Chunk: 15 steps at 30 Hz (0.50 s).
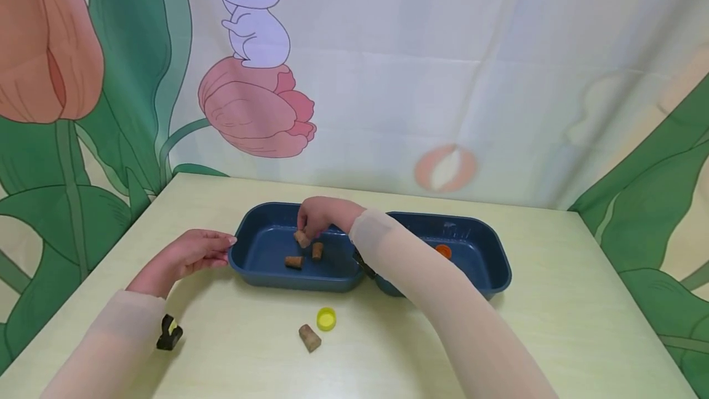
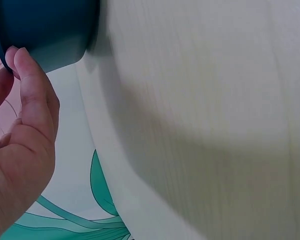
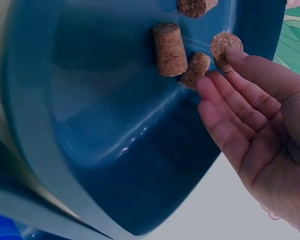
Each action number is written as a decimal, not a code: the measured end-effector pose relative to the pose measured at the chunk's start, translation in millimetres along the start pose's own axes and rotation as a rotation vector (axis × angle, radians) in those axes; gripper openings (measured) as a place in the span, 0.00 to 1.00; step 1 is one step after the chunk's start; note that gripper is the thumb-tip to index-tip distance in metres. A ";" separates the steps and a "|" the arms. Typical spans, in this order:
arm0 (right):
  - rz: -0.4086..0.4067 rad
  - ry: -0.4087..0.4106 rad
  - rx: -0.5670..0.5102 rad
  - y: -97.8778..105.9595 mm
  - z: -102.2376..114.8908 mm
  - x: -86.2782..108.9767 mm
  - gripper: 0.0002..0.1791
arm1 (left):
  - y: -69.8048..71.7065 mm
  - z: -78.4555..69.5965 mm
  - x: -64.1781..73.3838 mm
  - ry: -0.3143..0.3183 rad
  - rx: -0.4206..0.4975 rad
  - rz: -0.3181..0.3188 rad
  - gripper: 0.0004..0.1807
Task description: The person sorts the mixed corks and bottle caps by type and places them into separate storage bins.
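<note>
My right hand (image 1: pixel 317 217) reaches into the left blue tray (image 1: pixel 301 282). Its thumb and fingers pinch a cork (image 3: pixel 227 49), whose round end faces up in the right wrist view. Right beside the fingertips lies a smaller-looking cork (image 3: pixel 196 70), with a thicker cork (image 3: pixel 170 49) next to it and another cork (image 3: pixel 197 7) at the top edge. On the tray's near side a cork (image 1: pixel 294 261) lies on its side. At the tray's left end my left hand (image 1: pixel 196 251) grips the rim (image 2: pixel 2 60) between thumb and fingers.
A second blue tray (image 1: pixel 501 263) stands to the right, partly behind my right sleeve (image 1: pixel 421 263), with an orange cap (image 1: pixel 444 251) inside. In front of the trays, a yellow cap (image 1: pixel 326 319) and a cork (image 1: pixel 309 338) lie on the table (image 1: pixel 232 350). A printed curtain (image 1: pixel 376 91) hangs behind.
</note>
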State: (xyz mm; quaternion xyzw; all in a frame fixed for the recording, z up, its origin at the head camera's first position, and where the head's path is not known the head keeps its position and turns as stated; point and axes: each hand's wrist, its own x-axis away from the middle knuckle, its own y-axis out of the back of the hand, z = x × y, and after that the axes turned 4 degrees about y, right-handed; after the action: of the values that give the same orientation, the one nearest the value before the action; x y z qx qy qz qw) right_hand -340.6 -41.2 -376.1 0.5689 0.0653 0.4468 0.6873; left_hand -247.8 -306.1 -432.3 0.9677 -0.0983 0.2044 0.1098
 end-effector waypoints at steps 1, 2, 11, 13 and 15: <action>0.004 -0.004 -0.002 -0.4 0.1 -0.7 0.15 | 0.2 0.4 -0.1 -0.001 0.001 0.000 0.13; 0.009 -0.004 -0.003 -0.9 0.2 -1.3 0.16 | 0.5 0.7 -0.2 -0.002 0.001 0.001 0.12; 0.029 0.000 0.007 -6.9 -0.8 -5.5 0.13 | 0.6 0.3 -0.1 -0.004 0.006 0.000 0.13; 0.038 -0.018 0.008 -7.7 -0.3 -5.5 0.13 | 0.7 0.9 -0.4 -0.004 0.012 0.002 0.12; 0.048 -0.036 0.003 -8.3 0.0 -5.9 0.13 | 0.9 1.6 -0.9 -0.001 0.017 0.004 0.11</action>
State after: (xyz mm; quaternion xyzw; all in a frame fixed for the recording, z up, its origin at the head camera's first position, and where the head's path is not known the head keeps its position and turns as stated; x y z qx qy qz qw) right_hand -339.7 -44.9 -385.5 0.5793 0.0401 0.4527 0.6767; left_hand -248.2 -307.2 -433.8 0.9685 -0.0987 0.2049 0.1013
